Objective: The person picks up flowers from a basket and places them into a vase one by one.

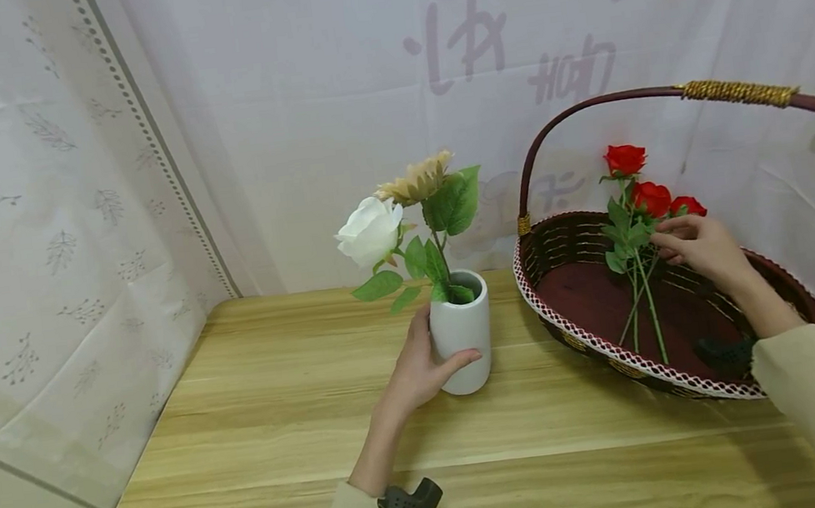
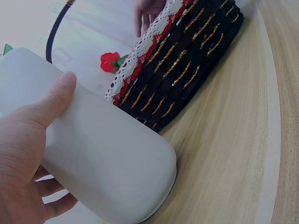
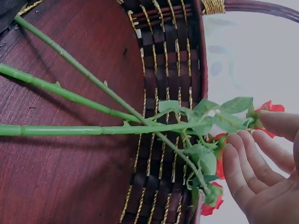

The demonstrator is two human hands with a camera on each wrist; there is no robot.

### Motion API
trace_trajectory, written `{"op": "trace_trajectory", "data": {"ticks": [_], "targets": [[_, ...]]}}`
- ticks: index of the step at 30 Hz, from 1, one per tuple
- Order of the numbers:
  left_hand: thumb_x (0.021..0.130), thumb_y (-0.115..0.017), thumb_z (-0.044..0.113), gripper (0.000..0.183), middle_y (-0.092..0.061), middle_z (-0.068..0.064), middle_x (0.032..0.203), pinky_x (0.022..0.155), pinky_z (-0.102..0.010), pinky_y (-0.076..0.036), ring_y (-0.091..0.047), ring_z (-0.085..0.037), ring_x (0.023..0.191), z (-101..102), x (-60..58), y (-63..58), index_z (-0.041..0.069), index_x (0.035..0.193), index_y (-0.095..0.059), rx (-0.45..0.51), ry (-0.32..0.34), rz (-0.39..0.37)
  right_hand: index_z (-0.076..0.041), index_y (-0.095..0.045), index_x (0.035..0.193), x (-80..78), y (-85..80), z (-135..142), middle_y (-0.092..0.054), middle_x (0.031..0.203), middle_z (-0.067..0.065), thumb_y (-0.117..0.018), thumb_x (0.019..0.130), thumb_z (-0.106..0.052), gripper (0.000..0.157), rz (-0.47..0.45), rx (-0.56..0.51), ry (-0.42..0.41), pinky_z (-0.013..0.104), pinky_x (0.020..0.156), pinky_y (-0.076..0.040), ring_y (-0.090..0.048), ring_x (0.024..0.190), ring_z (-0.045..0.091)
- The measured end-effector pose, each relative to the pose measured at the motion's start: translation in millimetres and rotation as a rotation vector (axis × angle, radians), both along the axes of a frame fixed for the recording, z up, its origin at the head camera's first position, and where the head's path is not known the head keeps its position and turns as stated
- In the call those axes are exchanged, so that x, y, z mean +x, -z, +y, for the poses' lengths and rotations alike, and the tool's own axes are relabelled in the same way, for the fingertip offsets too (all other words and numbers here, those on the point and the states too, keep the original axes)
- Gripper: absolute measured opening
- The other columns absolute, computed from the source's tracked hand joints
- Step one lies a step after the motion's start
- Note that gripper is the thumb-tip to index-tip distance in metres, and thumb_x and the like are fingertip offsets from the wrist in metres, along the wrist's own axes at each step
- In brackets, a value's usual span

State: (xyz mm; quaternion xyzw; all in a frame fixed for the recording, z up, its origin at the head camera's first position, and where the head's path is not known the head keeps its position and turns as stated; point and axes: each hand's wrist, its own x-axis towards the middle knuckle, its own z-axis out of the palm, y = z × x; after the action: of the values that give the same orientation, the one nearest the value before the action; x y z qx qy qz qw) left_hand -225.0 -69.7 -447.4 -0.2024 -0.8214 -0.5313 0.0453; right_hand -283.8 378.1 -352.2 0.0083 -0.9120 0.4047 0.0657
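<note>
My left hand (image 1: 421,370) holds a white vase (image 1: 463,344) that stands on the table, thumb across its front and fingers round its far side. Out of the vase rise a white rose (image 1: 370,231) and a beige flower (image 1: 417,179) with green leaves. My right hand (image 1: 701,250) reaches over the basket, its fingers loosely bent and fingertips right at the red roses (image 3: 217,161). Three roses lean on the basket's far rim, their green stems (image 3: 70,95) crossing over its floor. In the left wrist view one red rose (image 2: 110,62) shows beyond the rim.
The dark woven basket (image 1: 592,350) with white-and-red lace trim stands on the right of the wooden table (image 1: 307,433). Its tall handle (image 1: 594,101) arches over it, partly wrapped in gold. Printed white curtains (image 1: 288,133) hang behind and at the left.
</note>
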Motion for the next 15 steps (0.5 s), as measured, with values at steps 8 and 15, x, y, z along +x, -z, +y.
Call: {"op": "trace_trajectory", "data": {"ticks": [8,15], "targets": [[0.084,-0.083,0.042,0.098,-0.045,-0.013,0.141,0.103,-0.049,-0.043,-0.051,-0.026,0.124,-0.7,0.5,0.2,0.008,0.155,-0.026,-0.005,-0.001,0.002,0.014,-0.051,0.133,-2.1,11.5,2.6,-0.068,0.104,0.025,-0.059,0.103,-0.031,0.055,-0.021,0.008,0.0,0.024,0.063,-0.055,-0.064,0.068,0.001],[0.084,-0.083,0.043,0.099,-0.044,-0.012,0.142,0.103,-0.05,-0.043,-0.051,-0.026,0.124,-0.5,1.1,-1.9,0.008,0.155,-0.026,-0.006,-0.002,-0.014,0.017,-0.051,0.128,-3.9,18.4,0.7,-0.07,0.096,0.018,-0.061,0.103,-0.03,0.054,-0.049,0.017,-0.012,0.024,0.061,-0.055,-0.063,0.066,0.003]]}}
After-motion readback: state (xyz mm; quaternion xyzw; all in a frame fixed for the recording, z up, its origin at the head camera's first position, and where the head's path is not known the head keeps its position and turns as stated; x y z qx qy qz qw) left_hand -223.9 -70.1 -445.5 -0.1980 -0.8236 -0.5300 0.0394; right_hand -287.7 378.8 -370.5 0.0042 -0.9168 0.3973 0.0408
